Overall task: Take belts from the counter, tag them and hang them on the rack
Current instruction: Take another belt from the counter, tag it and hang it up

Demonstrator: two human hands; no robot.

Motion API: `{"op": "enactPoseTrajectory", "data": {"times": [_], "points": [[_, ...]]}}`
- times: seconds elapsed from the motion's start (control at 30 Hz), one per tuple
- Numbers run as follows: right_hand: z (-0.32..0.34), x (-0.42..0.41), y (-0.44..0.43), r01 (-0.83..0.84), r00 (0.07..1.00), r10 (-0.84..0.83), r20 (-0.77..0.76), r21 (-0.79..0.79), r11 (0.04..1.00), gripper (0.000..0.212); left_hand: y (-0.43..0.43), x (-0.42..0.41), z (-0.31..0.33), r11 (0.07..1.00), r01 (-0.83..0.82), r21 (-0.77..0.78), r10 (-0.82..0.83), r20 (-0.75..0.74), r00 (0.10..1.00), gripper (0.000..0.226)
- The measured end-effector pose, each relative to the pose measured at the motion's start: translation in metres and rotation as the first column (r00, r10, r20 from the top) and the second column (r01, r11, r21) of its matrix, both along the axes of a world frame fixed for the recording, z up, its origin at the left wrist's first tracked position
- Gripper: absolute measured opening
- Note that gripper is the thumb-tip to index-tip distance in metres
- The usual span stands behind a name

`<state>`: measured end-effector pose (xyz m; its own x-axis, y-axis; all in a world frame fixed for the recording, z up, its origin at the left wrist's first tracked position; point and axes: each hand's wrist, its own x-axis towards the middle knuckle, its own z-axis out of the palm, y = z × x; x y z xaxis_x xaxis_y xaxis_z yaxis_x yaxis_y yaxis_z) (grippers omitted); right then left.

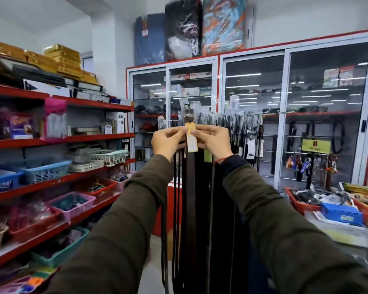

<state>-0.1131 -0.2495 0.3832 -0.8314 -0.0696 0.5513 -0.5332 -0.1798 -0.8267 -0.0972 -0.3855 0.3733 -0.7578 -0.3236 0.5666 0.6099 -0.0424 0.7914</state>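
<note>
A dark brown belt [190, 177] hangs straight down at the centre, its metal buckle [188, 112] uppermost. A pale paper tag [192, 140] lies on the strap just below the buckle. My left hand [168, 142] pinches the tag's left edge and the strap. My right hand [216, 140] pinches the right edge. Several other dark belts [221, 209] hang behind from the rack [270, 112], some in clear wrap.
Red shelves [57, 139] with plastic baskets line the left. A glass-door cabinet [253, 92] stands behind the rack. The counter [338, 232] at right holds a red tray, a blue box and papers.
</note>
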Motion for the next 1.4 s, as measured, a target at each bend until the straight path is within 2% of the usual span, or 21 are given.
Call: {"op": "enactPoseTrajectory", "data": {"times": [0.2,0.5,0.57,0.7,0.8,0.87,0.97,1.1,1.13,1.2,1.27,1.4], "points": [[0.002,-0.014,-0.009,0.015,0.999,-0.014,0.031,-0.009,1.0,0.031,-0.011,-0.018,0.004,1.0,-0.002,0.006,0.002,0.046,0.999,0.025],[-0.009,-0.019,-0.019,0.034,0.999,-0.032,0.025,-0.067,0.997,0.03,-0.01,-0.03,-0.009,0.983,0.044,0.179,-0.051,0.033,0.998,0.013],[-0.009,-0.022,-0.021,0.056,0.998,-0.053,0.042,-0.063,0.996,0.028,-0.01,-0.033,-0.01,0.978,0.063,0.198,-0.078,0.066,0.995,0.017],[-0.012,-0.034,-0.019,0.112,0.991,-0.109,0.08,-0.027,0.993,0.025,-0.012,-0.043,-0.012,0.986,0.092,0.139,-0.111,0.129,0.985,0.02],[-0.02,-0.045,-0.017,0.18,0.981,-0.181,0.071,0.027,0.983,0.026,-0.006,-0.05,-0.018,0.996,0.049,0.08,-0.059,0.135,0.989,0.025],[-0.027,-0.051,-0.013,0.23,0.972,-0.233,0.014,0.116,0.966,0.032,0.003,-0.055,-0.024,1.0,-0.027,0.004,0.026,0.119,0.993,0.027],[-0.044,-0.048,-0.003,0.325,0.943,-0.292,-0.161,0.241,0.915,0.041,0.021,-0.052,-0.041,0.976,-0.171,-0.133,0.177,0.035,0.984,0.038],[-0.078,-0.04,0.023,0.522,0.833,-0.425,-0.354,0.248,0.816,0.041,0.054,-0.042,-0.078,0.856,-0.414,-0.31,0.383,-0.157,0.91,0.056],[-0.09,-0.038,0.033,0.546,0.813,-0.433,-0.389,0.253,0.798,0.04,0.063,-0.042,-0.09,0.792,-0.479,-0.378,0.437,-0.195,0.878,0.059],[-0.114,-0.033,0.053,0.603,0.773,-0.451,-0.447,0.295,0.741,0.042,0.08,-0.04,-0.115,0.6,-0.606,-0.522,0.554,-0.275,0.785,0.064],[-0.141,-0.028,0.079,0.684,0.715,-0.484,-0.504,0.365,0.632,0.049,0.1,-0.038,-0.14,0.494,-0.625,-0.604,0.557,-0.331,0.761,0.063],[-0.197,-0.015,0.137,0.784,0.62,-0.541,-0.569,0.49,0.382,0.063,0.147,-0.034,-0.196,0.445,-0.547,-0.71,0.443,-0.356,0.823,0.063]]}}
